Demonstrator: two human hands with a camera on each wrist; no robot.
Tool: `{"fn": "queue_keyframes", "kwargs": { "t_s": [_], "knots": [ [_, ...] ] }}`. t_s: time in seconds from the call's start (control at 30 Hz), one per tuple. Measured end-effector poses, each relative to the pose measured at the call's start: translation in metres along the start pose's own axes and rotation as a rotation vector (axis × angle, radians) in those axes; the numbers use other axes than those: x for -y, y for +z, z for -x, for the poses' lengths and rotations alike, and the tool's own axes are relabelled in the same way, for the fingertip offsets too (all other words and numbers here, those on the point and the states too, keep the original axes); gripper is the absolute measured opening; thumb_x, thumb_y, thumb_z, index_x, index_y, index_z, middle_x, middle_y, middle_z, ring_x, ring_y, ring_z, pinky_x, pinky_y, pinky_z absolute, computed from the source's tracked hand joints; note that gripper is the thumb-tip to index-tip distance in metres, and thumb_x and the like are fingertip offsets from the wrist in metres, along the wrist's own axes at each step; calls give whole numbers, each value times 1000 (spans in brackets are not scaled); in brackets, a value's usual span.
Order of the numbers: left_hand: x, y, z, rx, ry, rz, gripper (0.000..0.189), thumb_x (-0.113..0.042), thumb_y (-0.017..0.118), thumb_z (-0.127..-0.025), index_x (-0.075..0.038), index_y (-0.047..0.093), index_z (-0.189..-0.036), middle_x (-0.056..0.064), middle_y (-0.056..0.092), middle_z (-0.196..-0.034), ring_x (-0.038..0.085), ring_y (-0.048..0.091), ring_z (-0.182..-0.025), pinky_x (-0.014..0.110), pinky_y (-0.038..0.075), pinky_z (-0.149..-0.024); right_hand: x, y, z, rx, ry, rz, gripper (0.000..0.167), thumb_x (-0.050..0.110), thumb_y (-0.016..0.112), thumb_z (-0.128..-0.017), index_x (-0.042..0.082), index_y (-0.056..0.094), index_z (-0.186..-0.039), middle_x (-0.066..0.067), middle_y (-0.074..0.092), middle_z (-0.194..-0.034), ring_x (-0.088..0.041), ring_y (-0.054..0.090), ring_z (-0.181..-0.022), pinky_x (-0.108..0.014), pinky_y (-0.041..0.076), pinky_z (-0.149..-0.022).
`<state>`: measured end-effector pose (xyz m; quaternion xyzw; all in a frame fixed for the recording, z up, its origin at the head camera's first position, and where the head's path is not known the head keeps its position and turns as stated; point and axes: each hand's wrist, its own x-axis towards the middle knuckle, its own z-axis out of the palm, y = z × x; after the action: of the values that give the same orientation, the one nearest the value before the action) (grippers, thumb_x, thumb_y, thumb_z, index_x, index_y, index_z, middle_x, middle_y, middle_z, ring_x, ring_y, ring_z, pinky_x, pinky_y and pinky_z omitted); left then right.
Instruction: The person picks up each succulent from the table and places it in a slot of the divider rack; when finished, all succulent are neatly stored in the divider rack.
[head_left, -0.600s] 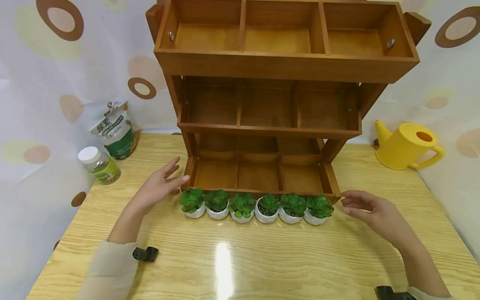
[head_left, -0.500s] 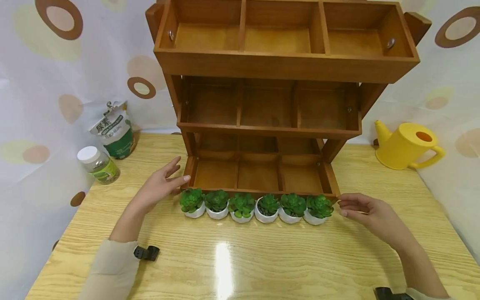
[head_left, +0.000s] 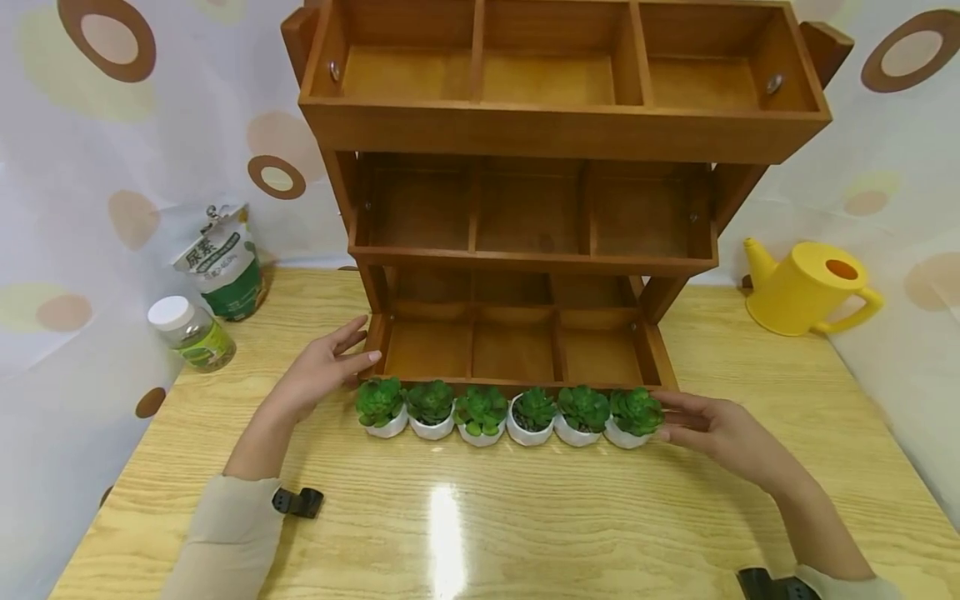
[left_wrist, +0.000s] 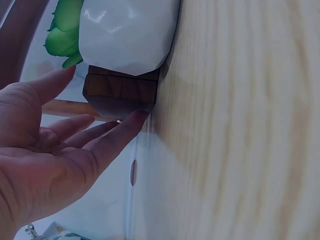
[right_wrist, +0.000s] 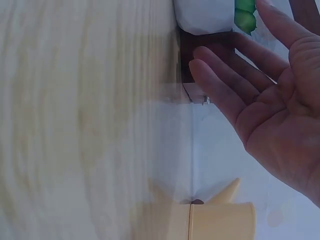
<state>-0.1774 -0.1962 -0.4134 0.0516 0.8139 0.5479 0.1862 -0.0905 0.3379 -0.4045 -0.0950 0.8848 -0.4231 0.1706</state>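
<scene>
A row of several small white pots with green succulents stands along the front of a brown wooden tiered shelf. Beside the leftmost potted succulent, my left hand has its fingers loosely extended. In the left wrist view its fingertips are right at the shelf's dark wooden corner, below the white pot. My right hand is at the rightmost potted succulent, thumb and fingers spread. The right wrist view shows its fingers reaching along the shelf's end behind the pot.
A yellow watering can stands at the back right of the wooden table. At the back left are a clear jar with a white lid and a green-and-white pouch. A patterned sheet hangs behind.
My right hand has moved left, from beside the shelf's corner to the rightmost potted succulent. My left hand has barely moved. The view has shifted slightly.
</scene>
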Motion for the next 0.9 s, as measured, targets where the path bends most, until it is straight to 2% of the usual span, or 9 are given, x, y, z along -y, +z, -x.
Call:
{"fn": "queue_keyframes", "kwargs": {
  "t_s": [0.07, 0.17, 0.3, 0.4, 0.53, 0.67, 0.77, 0.9],
  "knots": [
    [1, 0, 0, 2, -4, -6, 77, -31, 62, -103, -21, 18, -164, 19, 25, -167, 39, 44, -144, 51, 51, -105, 0, 1, -2, 31, 8, -25, 65, 29, 68, -99, 1, 44, -152, -26, 54, -147, 11, 63, -109, -24, 59, -85],
    [3, 0, -1, 8, -4, -14, 76, -29, 62, -103, -19, 18, -164, 19, 26, -167, 39, 45, -144, 50, 52, -105, -1, 4, -4, 55, 11, -29, 70, 28, 70, -97, -1, 41, -154, -26, 56, -144, -4, 68, -114, -24, 59, -86],
    [5, 0, -3, 15, -1, -22, 75, -25, 61, -103, -19, 18, -164, 20, 27, -166, 39, 48, -141, 48, 53, -104, 0, 8, -7, 44, 9, 7, 72, 30, 71, -96, -2, 41, -153, -26, 58, -141, -32, 67, -120, -27, 60, -86],
    [6, 0, -3, 24, 1, -28, 75, -21, 60, -103, -20, 17, -164, 21, 27, -166, 39, 49, -140, 47, 53, -104, 1, 9, -9, 23, 13, 46, 74, 32, 73, -95, -3, 42, -152, -28, 56, -143, -40, 64, -122, -33, 60, -88],
    [5, 0, -3, 29, -3, -31, 75, -19, 60, -103, -22, 17, -164, 21, 27, -166, 40, 48, -141, 47, 52, -105, 3, 11, -10, 7, 14, 75, 76, 32, 75, -93, -4, 42, -151, -28, 54, -144, -40, 63, -123, -34, 59, -90],
    [4, -1, -3, 27, -5, -30, 75, -19, 60, -103, -21, 17, -164, 20, 25, -167, 41, 43, -144, 49, 50, -107, 4, 12, -12, 19, -8, 58, 76, 30, 77, -91, -2, 43, -151, -24, 60, -138, -36, 66, -119, -27, 59, -87],
    [4, -1, -2, 23, 1, -31, 75, -18, 60, -103, -20, 18, -164, 20, 25, -167, 41, 39, -147, 49, 50, -107, 6, 14, -12, 20, -26, 92, 77, 33, 79, -89, 3, 46, -151, -21, 61, -139, -29, 67, -117, -22, 57, -86],
    [3, -1, -3, 12, 4, -31, 74, -17, 61, -103, -20, 19, -164, 20, 27, -166, 40, 40, -146, 47, 51, -105, 8, 16, -12, 9, -38, 163, 77, 39, 80, -86, 10, 48, -150, -16, 60, -141, -12, 64, -116, -21, 56, -86]
  ]
}}
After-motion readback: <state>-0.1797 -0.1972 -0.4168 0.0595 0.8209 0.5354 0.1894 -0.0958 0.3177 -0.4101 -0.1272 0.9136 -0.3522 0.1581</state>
